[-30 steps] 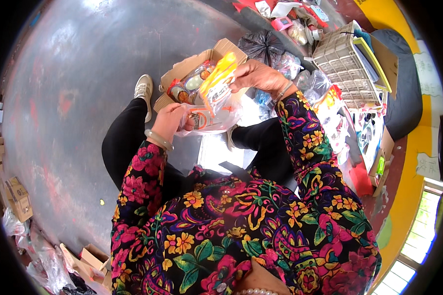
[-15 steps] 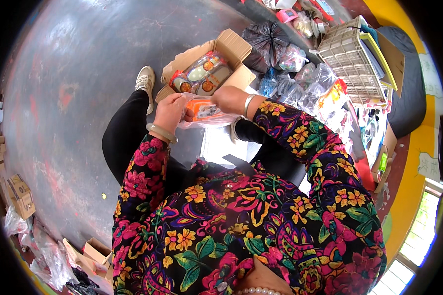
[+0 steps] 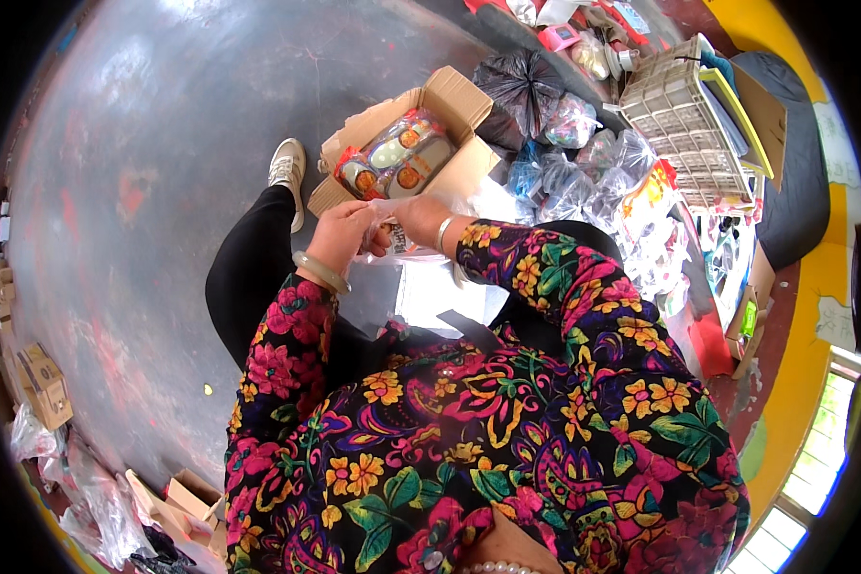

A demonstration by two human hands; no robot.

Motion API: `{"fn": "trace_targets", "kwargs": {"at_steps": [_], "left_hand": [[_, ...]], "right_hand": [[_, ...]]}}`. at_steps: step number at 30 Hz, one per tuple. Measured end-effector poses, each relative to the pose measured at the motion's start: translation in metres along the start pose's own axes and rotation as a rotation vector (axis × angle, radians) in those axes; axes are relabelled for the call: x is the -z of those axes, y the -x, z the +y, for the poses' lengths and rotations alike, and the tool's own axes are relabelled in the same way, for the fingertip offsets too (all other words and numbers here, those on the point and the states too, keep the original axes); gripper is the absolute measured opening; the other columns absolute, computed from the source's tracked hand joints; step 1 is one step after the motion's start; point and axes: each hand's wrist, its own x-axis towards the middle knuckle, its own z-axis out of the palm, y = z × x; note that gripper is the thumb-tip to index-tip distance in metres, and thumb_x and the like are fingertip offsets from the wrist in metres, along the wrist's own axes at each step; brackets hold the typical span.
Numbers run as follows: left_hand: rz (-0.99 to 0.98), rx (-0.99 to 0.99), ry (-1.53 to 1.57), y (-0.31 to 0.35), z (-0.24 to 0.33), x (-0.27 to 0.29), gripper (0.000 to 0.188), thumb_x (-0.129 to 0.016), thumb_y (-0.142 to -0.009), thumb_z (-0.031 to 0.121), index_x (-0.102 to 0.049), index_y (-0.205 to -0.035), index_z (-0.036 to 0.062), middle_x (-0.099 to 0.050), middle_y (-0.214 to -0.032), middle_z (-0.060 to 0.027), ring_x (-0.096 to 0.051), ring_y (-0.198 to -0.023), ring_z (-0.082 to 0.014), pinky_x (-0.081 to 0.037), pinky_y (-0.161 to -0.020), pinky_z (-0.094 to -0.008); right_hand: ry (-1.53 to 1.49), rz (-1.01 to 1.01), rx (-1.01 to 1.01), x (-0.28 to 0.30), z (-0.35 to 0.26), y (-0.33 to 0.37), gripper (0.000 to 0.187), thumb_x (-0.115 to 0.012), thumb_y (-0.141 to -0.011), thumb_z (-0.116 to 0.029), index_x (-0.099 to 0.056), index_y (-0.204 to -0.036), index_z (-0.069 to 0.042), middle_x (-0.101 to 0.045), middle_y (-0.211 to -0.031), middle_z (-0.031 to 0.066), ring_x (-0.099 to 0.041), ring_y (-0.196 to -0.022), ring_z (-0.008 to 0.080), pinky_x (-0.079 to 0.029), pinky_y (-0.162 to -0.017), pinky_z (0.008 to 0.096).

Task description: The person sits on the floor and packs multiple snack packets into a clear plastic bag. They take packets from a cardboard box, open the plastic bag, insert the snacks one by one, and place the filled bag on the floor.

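In front of my lap, a thin clear plastic bag [image 3: 404,251] with orange print is held between my hands. My left hand [image 3: 344,234] has its fingers closed on the bag's left side. Close beside it, my right hand [image 3: 421,220] grips the bag's upper right, knuckles up. The hands cover most of the bag, and what it holds cannot be made out. Just beyond them stands an open cardboard box [image 3: 461,100], its flaps spread. Inside lie clear-wrapped packages [image 3: 404,158] with red edges and round orange-brown patterns.
A black garbage bag [image 3: 517,91] and a heap of clear plastic bags [image 3: 593,187] lie right of the box. Farther right, a whitish plastic crate [image 3: 674,115] leans, holding flat items. Small cartons [image 3: 43,383] stand at the far left. My shoe [image 3: 287,167] rests left of the box.
My hands have drawn closer together, the right moving left and slightly down. The bag is now bunched and its orange print mostly covered.
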Motion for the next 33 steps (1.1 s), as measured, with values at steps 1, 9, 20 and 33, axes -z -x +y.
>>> {"fn": "trace_targets", "kwargs": {"at_steps": [1, 9, 20, 33], "left_hand": [[-0.003, 0.000, 0.010, 0.000, 0.000, 0.002, 0.021, -0.044, -0.085, 0.015, -0.056, -0.087, -0.0027, -0.058, -0.061, -0.0092, -0.053, -0.047, -0.0141, -0.042, -0.045, -0.0229], [-0.021, -0.020, 0.047, -0.002, -0.002, 0.005, 0.019, -0.045, -0.085, 0.013, -0.056, -0.086, -0.0029, -0.057, -0.060, -0.0100, -0.054, -0.048, -0.0154, -0.043, -0.047, -0.0237], [-0.192, -0.009, -0.120, 0.007, 0.001, -0.011, 0.020, -0.046, -0.086, 0.012, -0.057, -0.080, -0.0034, -0.057, -0.059, -0.0099, -0.056, -0.050, -0.0153, -0.046, -0.049, -0.0244], [-0.181, 0.022, -0.134, 0.011, 0.004, -0.016, 0.016, -0.046, -0.088, 0.010, -0.055, -0.084, -0.0027, -0.057, -0.060, -0.0078, -0.055, -0.051, -0.0134, -0.045, -0.049, -0.0233]], "right_hand": [[-0.021, 0.004, -0.023, 0.003, -0.006, 0.002, 0.019, -0.049, -0.079, -0.012, -0.061, -0.094, -0.009, -0.061, -0.093, 0.0162, -0.058, -0.088, 0.0308, -0.047, -0.073, 0.0371], [0.117, -0.086, 0.160, 0.050, -0.038, 0.022, 0.021, -0.051, -0.076, -0.013, -0.060, -0.094, -0.007, -0.063, -0.087, 0.0125, -0.061, -0.079, 0.0272, -0.048, -0.065, 0.0345], [0.157, 0.160, -0.066, 0.073, 0.126, -0.061, 0.016, -0.054, -0.067, -0.011, -0.064, -0.078, -0.007, -0.061, -0.077, 0.0155, -0.059, -0.075, 0.0320, -0.045, -0.066, 0.0397], [0.289, -0.081, -0.035, -0.009, 0.085, -0.102, 0.033, -0.055, -0.074, -0.011, -0.056, -0.107, -0.013, -0.052, -0.111, 0.0123, -0.049, -0.106, 0.0279, -0.044, -0.084, 0.0363]]}}
